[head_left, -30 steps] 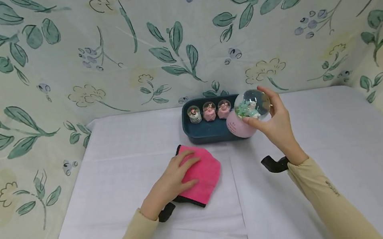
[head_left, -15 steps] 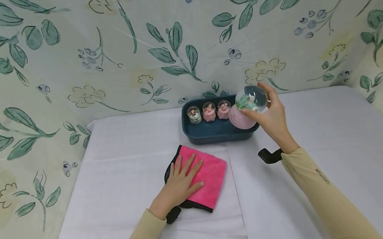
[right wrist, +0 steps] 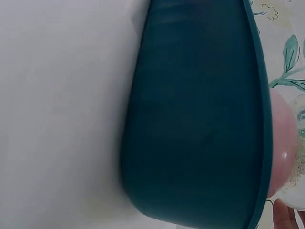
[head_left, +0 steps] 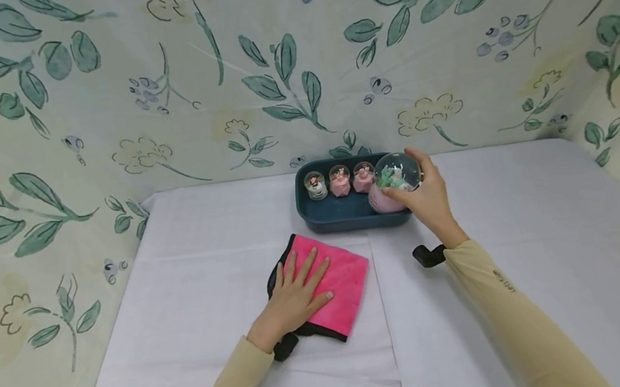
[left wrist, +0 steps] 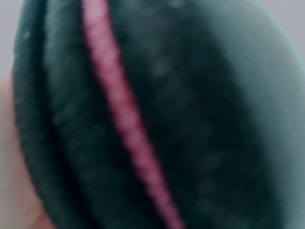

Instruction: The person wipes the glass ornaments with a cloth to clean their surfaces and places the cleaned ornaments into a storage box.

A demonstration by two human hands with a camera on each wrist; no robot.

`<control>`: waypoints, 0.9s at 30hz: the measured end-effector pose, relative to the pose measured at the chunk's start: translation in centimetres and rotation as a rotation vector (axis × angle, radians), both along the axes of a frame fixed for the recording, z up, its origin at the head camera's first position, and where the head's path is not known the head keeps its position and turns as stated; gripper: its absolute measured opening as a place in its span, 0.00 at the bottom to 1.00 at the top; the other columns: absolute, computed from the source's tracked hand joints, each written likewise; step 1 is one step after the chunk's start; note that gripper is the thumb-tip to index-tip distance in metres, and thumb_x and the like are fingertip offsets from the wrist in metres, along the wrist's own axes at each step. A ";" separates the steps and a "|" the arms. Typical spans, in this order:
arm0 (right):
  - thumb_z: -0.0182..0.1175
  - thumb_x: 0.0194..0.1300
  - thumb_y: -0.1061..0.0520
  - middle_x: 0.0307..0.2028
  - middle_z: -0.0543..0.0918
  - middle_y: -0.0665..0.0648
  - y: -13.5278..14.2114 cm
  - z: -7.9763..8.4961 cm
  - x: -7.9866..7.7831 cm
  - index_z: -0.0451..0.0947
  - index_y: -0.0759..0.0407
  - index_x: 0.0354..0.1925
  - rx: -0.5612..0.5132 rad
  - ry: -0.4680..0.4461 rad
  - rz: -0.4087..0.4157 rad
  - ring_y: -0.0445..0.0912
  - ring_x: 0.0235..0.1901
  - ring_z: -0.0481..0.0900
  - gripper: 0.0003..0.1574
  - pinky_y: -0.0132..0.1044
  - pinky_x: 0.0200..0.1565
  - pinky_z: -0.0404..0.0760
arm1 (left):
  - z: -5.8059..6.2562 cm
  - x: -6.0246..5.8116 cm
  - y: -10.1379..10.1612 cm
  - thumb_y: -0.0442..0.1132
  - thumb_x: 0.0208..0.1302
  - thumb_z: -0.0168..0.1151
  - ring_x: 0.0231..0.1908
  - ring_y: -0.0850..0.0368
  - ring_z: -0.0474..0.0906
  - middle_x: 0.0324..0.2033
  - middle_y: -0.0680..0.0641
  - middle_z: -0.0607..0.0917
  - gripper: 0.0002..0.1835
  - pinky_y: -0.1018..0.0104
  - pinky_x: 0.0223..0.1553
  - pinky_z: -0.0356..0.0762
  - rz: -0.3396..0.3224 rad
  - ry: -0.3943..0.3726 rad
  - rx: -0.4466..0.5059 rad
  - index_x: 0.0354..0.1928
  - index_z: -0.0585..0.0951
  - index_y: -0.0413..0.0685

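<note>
My right hand (head_left: pixel 431 200) holds a large snow globe (head_left: pixel 398 174) by its clear dome, fingers and thumb around it. Its pink round base (right wrist: pixel 282 148) is down behind the near rim of the dark blue tray (head_left: pixel 343 220), at the right end. Whether the base touches the tray floor cannot be seen. On a folded pink cloth (head_left: pixel 347 280) with black edging, my left hand (head_left: pixel 293 297) rests flat, fingers spread. The left wrist view is filled by the blurred dark edging (left wrist: pixel 190 119) and a pink strip.
Inside the tray, along its back, stand three small snow globes: a white one (head_left: pixel 315 186) and two pink ones, the left pink one (head_left: pixel 340 181) and the right pink one (head_left: pixel 363 176). A white cloth (head_left: pixel 196 267) covers the table. Behind hangs a leaf-patterned sheet (head_left: pixel 186 105).
My right hand has brought the large snow globe left and into the tray's right end. My left hand has flattened onto the pink cloth, which now lies more spread out.
</note>
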State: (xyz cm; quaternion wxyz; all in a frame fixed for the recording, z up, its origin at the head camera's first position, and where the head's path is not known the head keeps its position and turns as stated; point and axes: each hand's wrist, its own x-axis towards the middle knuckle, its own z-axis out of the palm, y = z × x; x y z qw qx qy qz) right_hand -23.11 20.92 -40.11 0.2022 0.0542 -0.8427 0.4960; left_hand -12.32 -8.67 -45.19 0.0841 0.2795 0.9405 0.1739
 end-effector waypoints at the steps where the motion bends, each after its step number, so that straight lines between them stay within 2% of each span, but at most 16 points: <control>1: 0.75 0.47 0.57 0.65 0.66 0.62 0.0 -0.2 0.0 0.60 0.58 0.69 0.007 -0.011 -0.003 0.57 0.63 0.62 0.54 0.58 0.59 0.64 | 0.0 0.0 0.0 0.56 0.70 0.49 0.70 0.32 0.32 0.74 0.41 0.45 0.36 0.32 0.64 0.34 0.000 -0.005 -0.002 0.74 0.55 0.49; 6: 0.74 0.48 0.56 0.65 0.65 0.64 -0.2 -0.9 0.0 0.59 0.58 0.70 0.022 -0.055 0.000 0.59 0.62 0.62 0.55 0.59 0.58 0.66 | 0.2 -0.1 0.1 0.57 0.70 0.49 0.70 0.33 0.32 0.74 0.42 0.46 0.36 0.32 0.64 0.34 0.004 -0.018 0.008 0.74 0.55 0.50; 12: 0.74 0.48 0.57 0.64 0.65 0.64 -0.3 -1.2 0.2 0.59 0.59 0.69 0.032 -0.064 0.009 0.60 0.62 0.61 0.54 0.61 0.59 0.64 | 0.8 0.0 0.2 0.57 0.69 0.50 0.70 0.33 0.32 0.74 0.42 0.47 0.36 0.31 0.64 0.31 0.017 -0.056 0.030 0.74 0.57 0.50; 18: 0.74 0.47 0.58 0.64 0.66 0.64 -0.2 -1.5 0.3 0.60 0.60 0.69 0.052 -0.061 0.003 0.59 0.61 0.62 0.53 0.61 0.58 0.62 | 2.3 -0.1 0.1 0.57 0.69 0.52 0.70 0.34 0.34 0.73 0.40 0.50 0.36 0.31 0.63 0.32 0.033 -0.066 0.095 0.72 0.60 0.48; 27: 0.75 0.47 0.58 0.64 0.66 0.65 -0.3 -1.7 0.3 0.60 0.61 0.68 0.088 -0.057 0.007 0.60 0.60 0.62 0.54 0.61 0.58 0.61 | 4.7 -0.8 0.4 0.55 0.68 0.55 0.71 0.37 0.38 0.72 0.41 0.53 0.37 0.33 0.65 0.35 0.053 0.005 0.173 0.73 0.58 0.48</control>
